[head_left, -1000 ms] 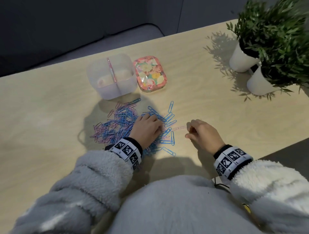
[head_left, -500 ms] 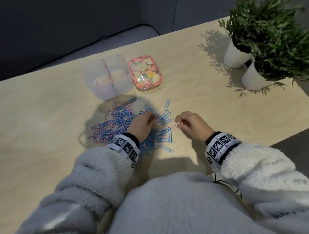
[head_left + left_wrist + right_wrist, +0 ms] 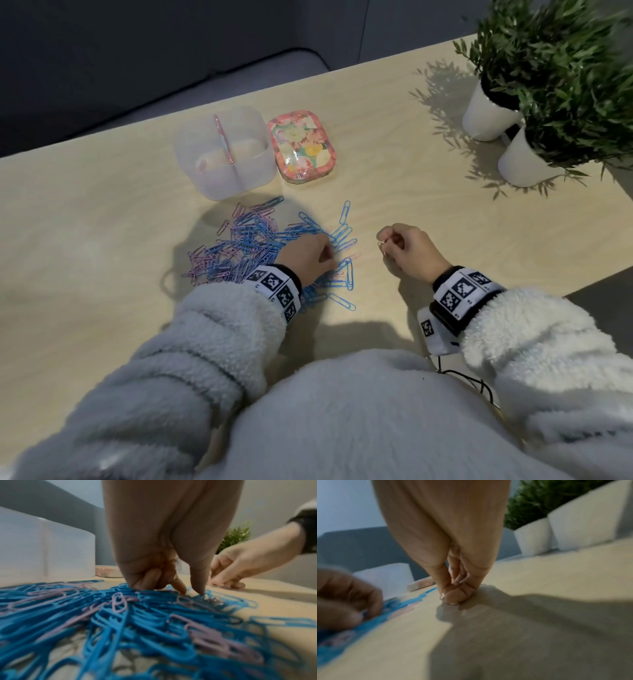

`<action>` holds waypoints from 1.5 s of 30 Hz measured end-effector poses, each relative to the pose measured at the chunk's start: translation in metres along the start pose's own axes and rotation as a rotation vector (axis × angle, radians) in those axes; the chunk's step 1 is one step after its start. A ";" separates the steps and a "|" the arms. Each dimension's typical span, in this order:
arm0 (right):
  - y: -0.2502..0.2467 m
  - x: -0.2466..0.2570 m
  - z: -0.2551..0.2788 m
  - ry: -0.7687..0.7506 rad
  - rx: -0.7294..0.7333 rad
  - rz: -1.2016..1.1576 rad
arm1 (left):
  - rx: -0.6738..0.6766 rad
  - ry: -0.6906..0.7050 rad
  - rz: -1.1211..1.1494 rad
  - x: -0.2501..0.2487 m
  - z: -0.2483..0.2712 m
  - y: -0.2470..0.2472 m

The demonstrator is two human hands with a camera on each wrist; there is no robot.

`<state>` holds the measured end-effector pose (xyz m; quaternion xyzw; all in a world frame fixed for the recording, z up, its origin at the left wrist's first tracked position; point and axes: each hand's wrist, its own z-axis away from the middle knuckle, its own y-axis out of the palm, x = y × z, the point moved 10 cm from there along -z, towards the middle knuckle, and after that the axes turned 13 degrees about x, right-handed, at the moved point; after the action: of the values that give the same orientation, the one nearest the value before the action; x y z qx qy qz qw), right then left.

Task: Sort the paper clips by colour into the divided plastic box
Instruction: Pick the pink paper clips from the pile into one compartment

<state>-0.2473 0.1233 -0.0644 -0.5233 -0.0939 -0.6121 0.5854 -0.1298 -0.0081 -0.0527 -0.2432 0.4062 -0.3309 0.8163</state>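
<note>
A heap of blue and pink paper clips (image 3: 253,246) (image 3: 120,615) lies on the wooden table in front of the clear divided plastic box (image 3: 222,150). My left hand (image 3: 327,255) (image 3: 191,591) rests on the heap's right side with its fingers curled. Its thumb and forefinger tips are set on either side of a pink paper clip (image 3: 185,600). To the right of the heap, my right hand (image 3: 382,240) (image 3: 450,599) pinches a pink clip (image 3: 381,245) just above the table. One pink clip (image 3: 224,144) leans along the box's divider.
A flowered pink tin (image 3: 303,147) sits just right of the box. Two white pots with green plants (image 3: 486,113) (image 3: 524,164) stand at the far right. The table's edge (image 3: 582,291) runs close behind my right wrist.
My right hand reached left to a pink clip lying by the heap, pinched it and drew back right with it. My left hand's fingers curled tighter on the heap.
</note>
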 end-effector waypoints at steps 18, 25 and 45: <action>0.058 0.053 -0.012 -0.176 0.242 0.504 | 0.003 0.151 -0.317 -0.026 0.001 0.005; -0.011 0.026 -0.004 -0.071 -0.036 -0.130 | 0.104 0.239 -0.317 -0.029 0.001 0.014; 0.016 0.021 0.000 0.052 0.160 -0.453 | -0.117 0.134 1.136 0.037 0.002 -0.048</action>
<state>-0.2292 0.1059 -0.0567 -0.4250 -0.2421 -0.7316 0.4749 -0.1280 -0.0670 -0.0378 -0.0099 0.5416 0.1680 0.8236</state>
